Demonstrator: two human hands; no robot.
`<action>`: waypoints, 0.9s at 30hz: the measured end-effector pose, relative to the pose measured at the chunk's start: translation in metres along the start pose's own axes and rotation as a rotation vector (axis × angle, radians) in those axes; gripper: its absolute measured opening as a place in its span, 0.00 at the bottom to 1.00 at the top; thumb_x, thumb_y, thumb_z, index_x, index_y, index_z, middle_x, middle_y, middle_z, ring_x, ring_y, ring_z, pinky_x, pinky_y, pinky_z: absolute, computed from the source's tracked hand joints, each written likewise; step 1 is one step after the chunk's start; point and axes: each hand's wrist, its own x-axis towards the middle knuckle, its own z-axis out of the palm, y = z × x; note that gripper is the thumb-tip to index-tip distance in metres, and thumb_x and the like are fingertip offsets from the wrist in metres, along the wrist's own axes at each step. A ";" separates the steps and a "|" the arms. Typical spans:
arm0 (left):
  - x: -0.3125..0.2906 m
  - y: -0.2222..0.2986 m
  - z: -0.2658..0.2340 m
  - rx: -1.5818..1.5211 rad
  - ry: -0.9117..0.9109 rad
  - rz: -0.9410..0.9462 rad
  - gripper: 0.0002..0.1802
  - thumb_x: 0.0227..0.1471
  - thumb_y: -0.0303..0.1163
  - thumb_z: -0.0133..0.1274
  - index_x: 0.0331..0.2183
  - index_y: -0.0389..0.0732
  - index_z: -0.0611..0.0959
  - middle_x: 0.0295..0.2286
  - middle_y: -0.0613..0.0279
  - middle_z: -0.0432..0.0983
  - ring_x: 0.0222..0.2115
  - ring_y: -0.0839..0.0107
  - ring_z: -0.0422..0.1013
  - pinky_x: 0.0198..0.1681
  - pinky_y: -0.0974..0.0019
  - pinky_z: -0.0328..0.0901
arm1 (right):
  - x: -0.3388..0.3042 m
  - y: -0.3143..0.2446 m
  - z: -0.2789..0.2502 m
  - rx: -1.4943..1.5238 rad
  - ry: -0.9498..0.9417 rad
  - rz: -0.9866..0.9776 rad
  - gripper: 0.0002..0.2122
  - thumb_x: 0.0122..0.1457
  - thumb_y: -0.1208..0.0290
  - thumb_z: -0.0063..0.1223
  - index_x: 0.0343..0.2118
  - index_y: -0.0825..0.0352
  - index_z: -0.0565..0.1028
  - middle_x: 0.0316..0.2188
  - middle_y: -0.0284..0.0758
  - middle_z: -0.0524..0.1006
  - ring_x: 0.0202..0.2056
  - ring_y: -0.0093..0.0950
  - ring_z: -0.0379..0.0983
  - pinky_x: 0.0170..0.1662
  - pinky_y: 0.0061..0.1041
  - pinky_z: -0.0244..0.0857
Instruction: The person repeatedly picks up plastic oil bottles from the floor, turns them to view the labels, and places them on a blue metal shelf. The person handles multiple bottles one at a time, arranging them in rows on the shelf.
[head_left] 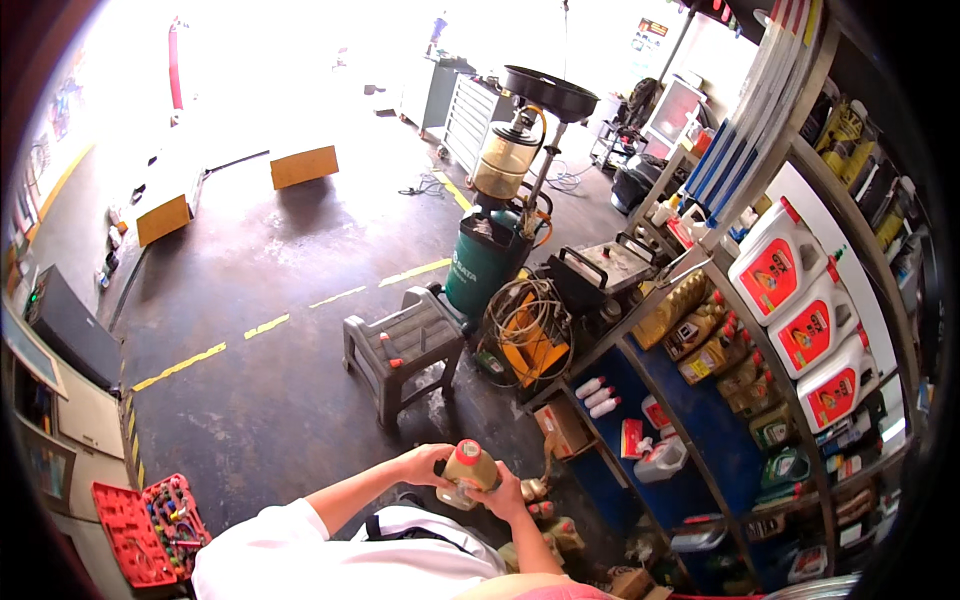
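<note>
In front of my body I hold a gold-coloured bottle (pixel 470 468) with a red cap, its cap end tipped up toward me. My left hand (pixel 428 464) is closed on its left side. Around its right side my right hand (pixel 503 492) is closed as well. A paler part shows below the bottle between my hands; I cannot make out whether it belongs to the same bottle. Several gold bottles (pixel 562 535) with red caps stand low beside my right forearm. Ahead is a grey step stool (pixel 415 338) with a small red-tipped item (pixel 392 350) on it.
Shelving (pixel 690 440) with oil bottles and white jugs (pixel 780 265) rises on my right. Behind the stool stand a green oil drainer (pixel 485 262) and a coiled hose (pixel 527 330). An open red tool case (pixel 125 535) lies at lower left. Yellow dashes (pixel 268 326) cross the floor.
</note>
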 end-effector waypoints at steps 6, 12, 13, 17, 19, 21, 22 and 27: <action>0.009 -0.003 0.002 -0.068 -0.014 -0.038 0.39 0.36 0.39 0.74 0.49 0.35 0.77 0.41 0.52 0.80 0.43 0.62 0.77 0.52 0.60 0.69 | -0.001 -0.001 -0.005 -0.037 0.001 0.010 0.27 0.40 0.60 0.76 0.41 0.65 0.74 0.35 0.37 0.81 0.38 0.31 0.79 0.43 0.32 0.71; 0.036 0.000 0.005 -0.031 -0.094 -0.018 0.38 0.35 0.42 0.74 0.48 0.35 0.79 0.38 0.53 0.81 0.41 0.62 0.78 0.51 0.61 0.70 | -0.009 0.004 -0.020 -0.006 0.054 0.036 0.27 0.40 0.59 0.76 0.41 0.65 0.74 0.35 0.38 0.80 0.39 0.32 0.79 0.43 0.32 0.70; 0.041 -0.001 0.008 -0.010 -0.110 -0.014 0.39 0.34 0.42 0.74 0.48 0.35 0.79 0.38 0.53 0.81 0.41 0.62 0.78 0.51 0.61 0.70 | -0.011 0.005 -0.024 0.010 0.065 0.039 0.27 0.40 0.59 0.76 0.41 0.65 0.74 0.35 0.38 0.80 0.39 0.32 0.79 0.43 0.32 0.70; 0.067 0.005 0.024 -0.011 -0.156 -0.020 0.39 0.34 0.43 0.74 0.47 0.35 0.79 0.39 0.53 0.80 0.41 0.62 0.77 0.51 0.60 0.70 | -0.021 0.040 -0.039 0.004 0.107 0.067 0.28 0.40 0.62 0.77 0.42 0.65 0.73 0.36 0.34 0.78 0.40 0.25 0.76 0.44 0.29 0.69; 0.081 0.008 0.035 -0.022 -0.165 -0.009 0.39 0.34 0.43 0.74 0.47 0.35 0.79 0.39 0.53 0.80 0.41 0.61 0.77 0.50 0.60 0.70 | -0.025 0.061 -0.046 0.011 0.148 0.048 0.28 0.40 0.62 0.77 0.42 0.65 0.72 0.36 0.34 0.78 0.40 0.25 0.76 0.44 0.29 0.69; 0.095 0.011 0.044 0.023 -0.195 0.004 0.38 0.34 0.44 0.73 0.46 0.35 0.79 0.39 0.53 0.80 0.41 0.61 0.77 0.50 0.60 0.70 | -0.029 0.059 -0.061 0.047 0.148 0.079 0.27 0.40 0.63 0.77 0.41 0.65 0.72 0.35 0.34 0.78 0.39 0.25 0.76 0.43 0.28 0.69; 0.102 0.012 0.049 0.046 -0.208 0.011 0.38 0.34 0.44 0.73 0.46 0.35 0.79 0.38 0.53 0.80 0.41 0.61 0.77 0.50 0.60 0.70 | -0.031 0.057 -0.069 0.064 0.147 0.093 0.27 0.40 0.63 0.77 0.41 0.65 0.72 0.35 0.34 0.78 0.39 0.24 0.75 0.43 0.28 0.69; 0.140 0.032 0.078 0.119 -0.280 0.032 0.31 0.35 0.41 0.72 0.42 0.36 0.82 0.41 0.53 0.78 0.44 0.55 0.74 0.51 0.58 0.67 | -0.045 0.069 -0.107 0.080 0.212 0.073 0.27 0.39 0.64 0.77 0.40 0.65 0.72 0.35 0.34 0.78 0.38 0.23 0.75 0.42 0.28 0.70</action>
